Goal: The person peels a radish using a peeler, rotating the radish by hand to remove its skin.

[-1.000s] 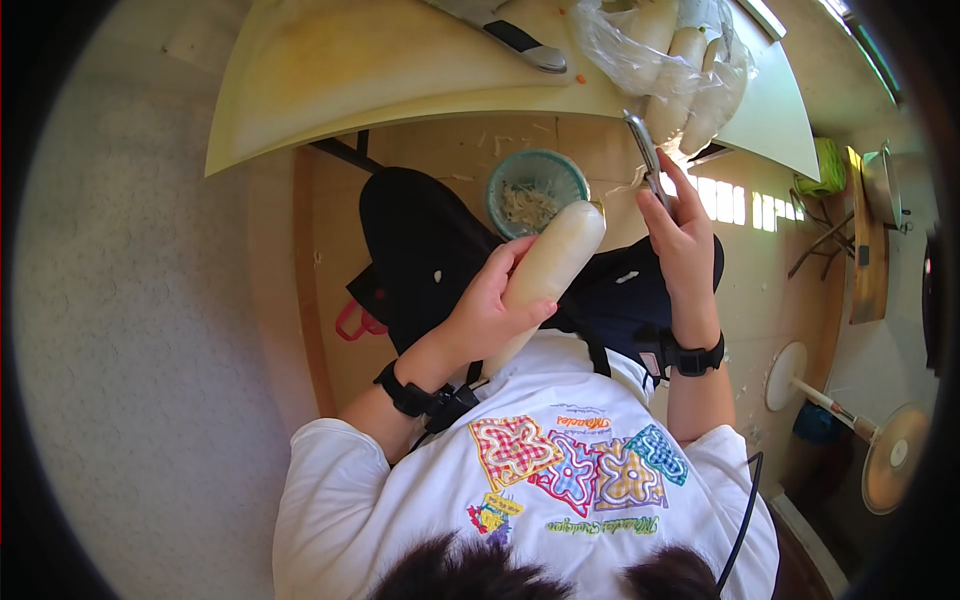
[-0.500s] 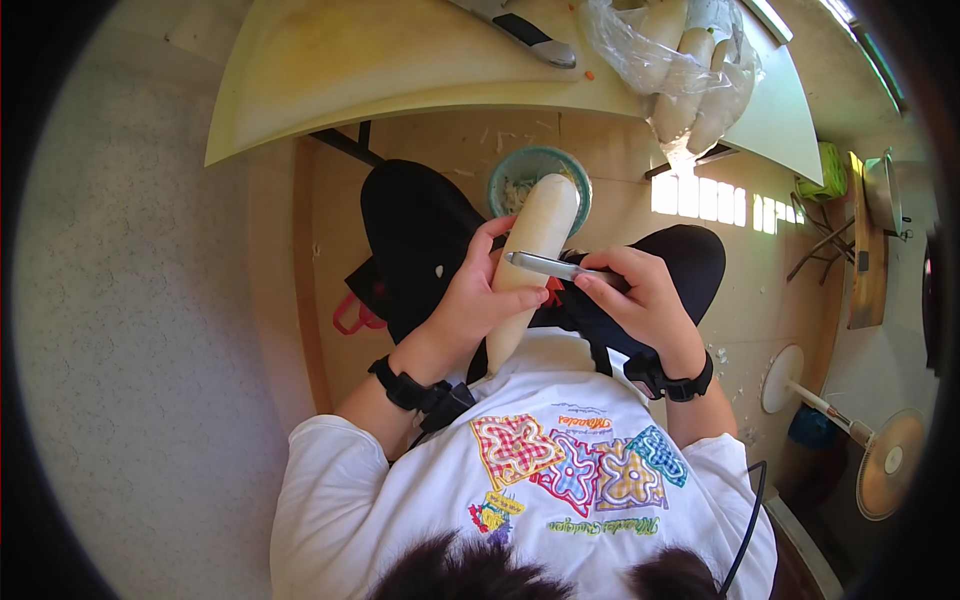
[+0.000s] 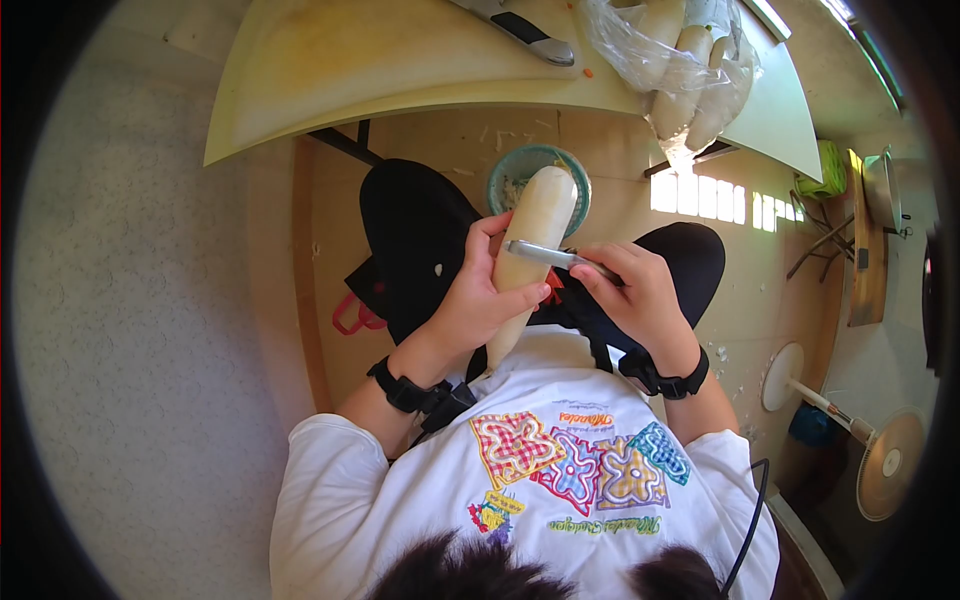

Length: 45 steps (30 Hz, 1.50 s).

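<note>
A long white daikon radish [image 3: 546,205] lies tilted over my lap, its rounded end pointing away from me. My left hand [image 3: 484,285] is wrapped round its middle from the left, thumb across the top. In my right hand [image 3: 637,292] is a silver peeler [image 3: 540,253], its head lying across the radish just above my left thumb. Beneath the radish's far end, a teal basket [image 3: 497,180] stands on the floor with pale peelings in it.
Ahead is a table with a pale cutting board [image 3: 400,70], a dark-handled knife [image 3: 535,38] and a plastic bag of several radishes [image 3: 690,85]. A fan [image 3: 890,460] stands at the right. Peel scraps lie on the floor.
The peeler has shifted slightly away from me along the radish, my right hand moving with it. The radish's far end has tipped a little to the left.
</note>
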Available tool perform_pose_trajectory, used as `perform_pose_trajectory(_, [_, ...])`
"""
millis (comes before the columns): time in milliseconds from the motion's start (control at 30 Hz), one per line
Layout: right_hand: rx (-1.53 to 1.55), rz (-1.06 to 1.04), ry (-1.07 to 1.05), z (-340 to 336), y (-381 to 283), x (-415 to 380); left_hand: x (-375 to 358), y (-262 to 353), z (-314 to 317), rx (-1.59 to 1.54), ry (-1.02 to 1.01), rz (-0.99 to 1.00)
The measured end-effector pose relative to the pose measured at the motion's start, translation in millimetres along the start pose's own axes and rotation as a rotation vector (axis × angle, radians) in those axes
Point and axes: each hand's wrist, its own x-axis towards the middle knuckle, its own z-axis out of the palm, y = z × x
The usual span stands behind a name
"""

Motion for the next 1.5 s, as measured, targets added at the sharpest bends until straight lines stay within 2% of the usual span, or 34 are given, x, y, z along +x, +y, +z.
perform_pose_trajectory(67, [-0.003,0.023,0.088,0.3,3.6,0.3,0.2,1.7,1.7,0.010,-0.016,-0.004])
perform_pose_trajectory(433, [-0.014,0.020,0.177,-4.7,10.2,6.1,0.1,2.0,2.4,0.041,-0.042,-0.009])
perform_pose_trajectory(533, [0.006,0.152,0.280,-15.5,22.4,10.9,-4.7,3.9,2.3,0.071,-0.073,0.000])
perform_pose_trajectory(633, [0.047,0.251,0.193,-27.0,32.4,12.7,-3.4,3.9,1.9,0.114,-0.159,0.056])
perform_pose_trajectory(700, [0.100,0.249,0.208,-20.6,50.8,9.3,-1.1,2.9,-0.3,0.144,-0.195,0.104])
perform_pose_trajectory(767, [0.336,0.338,0.312,-17.8,68.8,5.7,2.4,1.2,1.2,0.148,-0.131,0.090])
perform_pose_trajectory(800, [0.511,0.403,0.272,-21.6,70.4,3.8,2.5,2.0,0.6,0.148,-0.128,0.093])
perform_pose_trajectory(833, [0.510,0.404,0.273,-22.6,70.4,2.2,1.9,3.1,-0.2,0.087,-0.123,0.053])
perform_pose_trajectory(900, [0.696,0.438,0.242,-27.8,62.6,-1.1,1.5,3.2,-0.2,0.026,-0.128,0.005])
perform_pose_trajectory(1000, [0.525,0.345,0.246,-22.9,19.6,6.0,3.8,1.6,-0.1,0.061,-0.119,0.020])
perform_pose_trajectory(1067, [0.593,0.322,0.266,-18.0,4.2,15.6,5.2,1.1,2.8,0.117,-0.146,0.058])
perform_pose_trajectory(1100, [0.662,0.296,0.275,-16.5,-0.6,19.0,4.9,0.5,3.9,0.119,-0.152,0.057])
perform_pose_trajectory(1300, [0.582,0.285,0.308,-10.6,0.8,20.0,4.3,-1.4,2.6,0.134,-0.210,0.033])
perform_pose_trajectory(1400, [0.587,0.319,0.350,-16.9,4.4,16.6,1.8,-0.2,-0.1,0.088,-0.217,0.007])
perform_pose_trajectory(1467, [0.598,0.351,0.420,-20.9,7.4,16.1,0.1,3.0,-2.1,-0.190,-0.210,-0.131])
perform_pose_trajectory(1500, [0.599,0.351,0.417,-23.5,9.7,16.7,-0.2,2.3,-3.3,-0.191,-0.207,-0.130])
